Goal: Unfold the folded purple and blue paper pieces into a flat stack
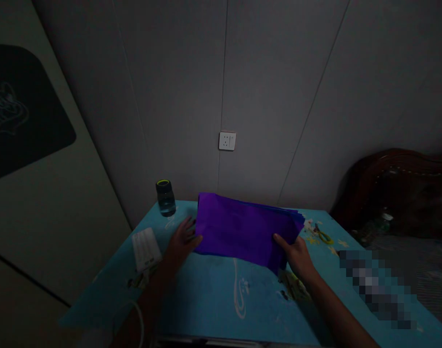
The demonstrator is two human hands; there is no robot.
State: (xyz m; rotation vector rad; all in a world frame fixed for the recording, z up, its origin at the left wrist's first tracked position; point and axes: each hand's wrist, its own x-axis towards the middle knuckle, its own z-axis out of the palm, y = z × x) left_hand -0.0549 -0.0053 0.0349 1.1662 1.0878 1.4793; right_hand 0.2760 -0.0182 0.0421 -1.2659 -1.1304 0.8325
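Note:
A purple folded stack of thin sheets [235, 229], paper or cloth, is held up above the blue tablecloth. Several layers show along its top right edge, some of them bluer. My right hand [299, 253] grips its lower right part, thumb on the front face and the other fingers hidden behind. At the left edge, my left hand [184, 239] is open, fingers apart, with the thumb tip at the stack's lower left side. Whether the left fingers touch the stack is hard to make out in the dim light.
A dark water bottle [166, 198] stands at the back left, with a white slotted tray or box [146, 249] in front. Yellow-handled scissors or pliers [324, 236] lie on the blue tablecloth [206, 299] at right, near a pixelated patch. Behind is a wall with a socket [227, 141].

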